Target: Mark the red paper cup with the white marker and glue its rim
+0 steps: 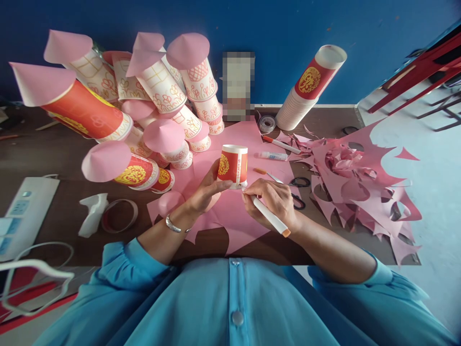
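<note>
My left hand [206, 193] is closed around a red paper cup [234, 166] with a gold round emblem and a white band along its lower edge. In my right hand [272, 199] is a white marker [270, 216] with an orange end. Its tip meets or nearly meets the cup's lower white band; my fingers partly hide the contact. Pink paper sheets [241, 221] lie under both hands. Just beyond the right hand rests an orange-tipped pen [260, 170], with black-handled scissors [300, 182] beside it.
Cup towers with pink cone tops [163, 136] crowd the left. A tall cup stack [298, 108] leans at back right, near a tape roll [267, 124]. Pink scraps [345, 163] heap at right. A power strip [29, 211] and tape ring [120, 216] lie left.
</note>
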Demonstrator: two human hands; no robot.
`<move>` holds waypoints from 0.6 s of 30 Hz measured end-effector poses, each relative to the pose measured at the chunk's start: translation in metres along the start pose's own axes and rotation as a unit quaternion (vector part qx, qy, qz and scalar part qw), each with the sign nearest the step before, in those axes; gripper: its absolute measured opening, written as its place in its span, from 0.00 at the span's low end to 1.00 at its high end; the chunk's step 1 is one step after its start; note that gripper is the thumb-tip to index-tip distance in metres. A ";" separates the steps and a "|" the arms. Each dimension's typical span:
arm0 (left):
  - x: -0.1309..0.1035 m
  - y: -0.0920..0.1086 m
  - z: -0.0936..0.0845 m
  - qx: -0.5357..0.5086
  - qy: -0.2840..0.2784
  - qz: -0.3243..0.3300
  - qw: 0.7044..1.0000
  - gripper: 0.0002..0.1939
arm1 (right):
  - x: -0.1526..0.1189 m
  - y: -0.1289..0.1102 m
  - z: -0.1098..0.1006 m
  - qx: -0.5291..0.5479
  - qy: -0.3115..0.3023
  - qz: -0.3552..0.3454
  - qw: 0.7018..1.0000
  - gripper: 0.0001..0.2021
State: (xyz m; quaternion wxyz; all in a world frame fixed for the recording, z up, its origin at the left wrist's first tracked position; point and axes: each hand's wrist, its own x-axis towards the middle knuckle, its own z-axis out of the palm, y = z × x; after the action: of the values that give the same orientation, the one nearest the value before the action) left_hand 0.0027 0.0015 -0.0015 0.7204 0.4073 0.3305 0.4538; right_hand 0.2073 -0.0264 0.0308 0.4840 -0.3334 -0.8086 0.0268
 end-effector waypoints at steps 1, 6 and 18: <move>0.000 0.001 0.001 0.003 0.002 0.001 1.000 0.43 | 0.000 0.000 0.000 0.000 0.000 -0.001 1.000 0.11; 0.000 0.003 0.004 0.015 0.013 0.014 1.000 0.43 | 0.002 0.000 -0.001 -0.003 -0.001 -0.003 1.000 0.10; 0.000 -0.001 0.001 0.005 0.018 0.012 1.000 0.34 | 0.003 -0.001 -0.002 0.005 0.003 -0.009 1.000 0.10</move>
State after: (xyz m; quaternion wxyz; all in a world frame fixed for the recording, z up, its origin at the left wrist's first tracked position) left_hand 0.0042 0.0008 -0.0017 0.7069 0.4067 0.3409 0.4677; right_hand 0.2069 -0.0262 0.0345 0.4884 -0.3238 -0.8099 0.0254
